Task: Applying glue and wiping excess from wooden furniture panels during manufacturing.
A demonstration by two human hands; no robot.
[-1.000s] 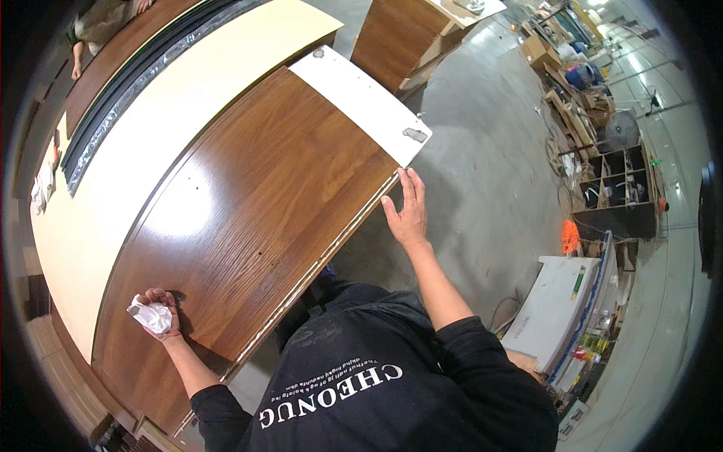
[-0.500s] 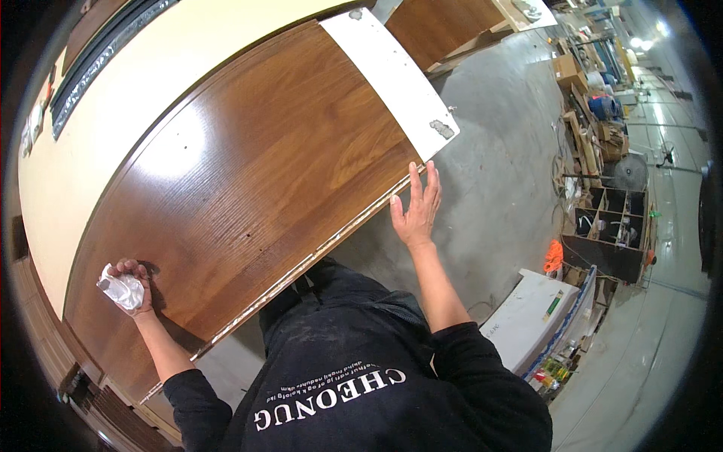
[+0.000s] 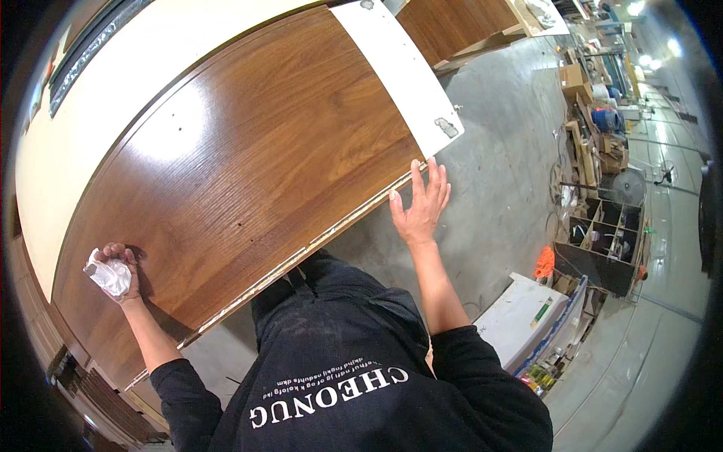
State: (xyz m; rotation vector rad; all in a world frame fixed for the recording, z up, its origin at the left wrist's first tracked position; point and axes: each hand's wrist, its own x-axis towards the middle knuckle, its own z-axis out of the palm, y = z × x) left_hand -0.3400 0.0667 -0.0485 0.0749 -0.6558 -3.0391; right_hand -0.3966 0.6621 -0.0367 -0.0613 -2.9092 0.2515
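A long brown wood-grain board lies before me. At its left end, my left hand is closed around a crumpled white wad, cloth or paper, with a small grey patch showing at its outer side. The hand's shadow falls on the board. My right hand is open, fingers spread, its fingertips at the board's near edge beside a white panel. Whether they press on the edge I cannot tell. The near edge shows a pale, rough strip. A few small dark spots mark the brown surface.
Beyond the board lies a cream surface with dark wrapped strips. Grey floor stretches to the right. Along it stand a compartmented dark box, a fan, cartons, an orange bundle and a white panel-like piece.
The whole view has shifted slightly. My left hand keeps its hold on the white wad, near the same spot on the board. My right hand stays at the near edge, its fingers tilted a little differently.
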